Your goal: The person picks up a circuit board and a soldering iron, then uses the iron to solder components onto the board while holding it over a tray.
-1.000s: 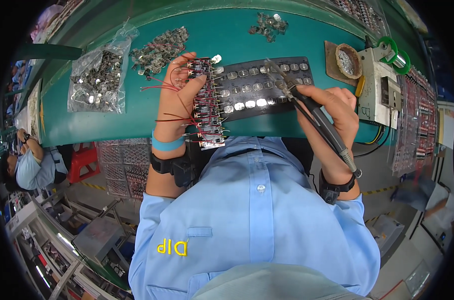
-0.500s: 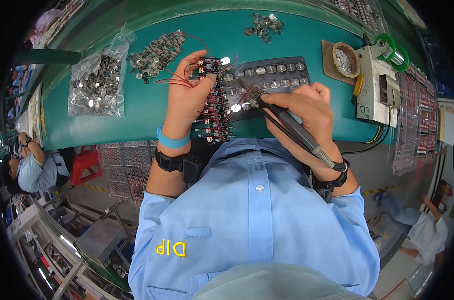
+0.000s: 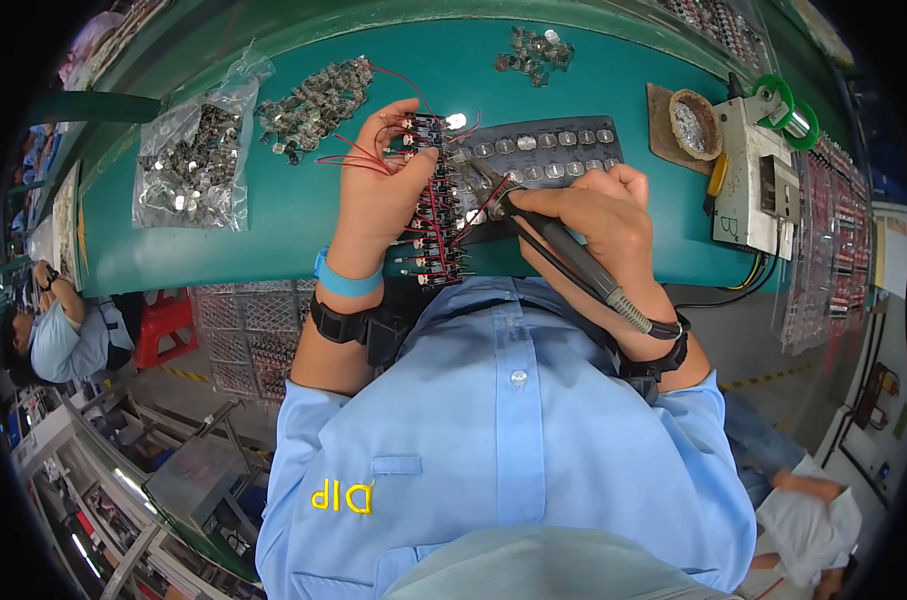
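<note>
Left hand [image 3: 375,205] clamps a circuit board [image 3: 430,232] in its fingers, right hand [image 3: 613,222] a soldering iron [image 3: 579,256] (tip near the board's two o'clock).

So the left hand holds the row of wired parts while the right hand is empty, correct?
No, the right hand isn't empty: the head view shows it holding a dark-handled tool. The left hand does hold the row of wired parts.
</note>
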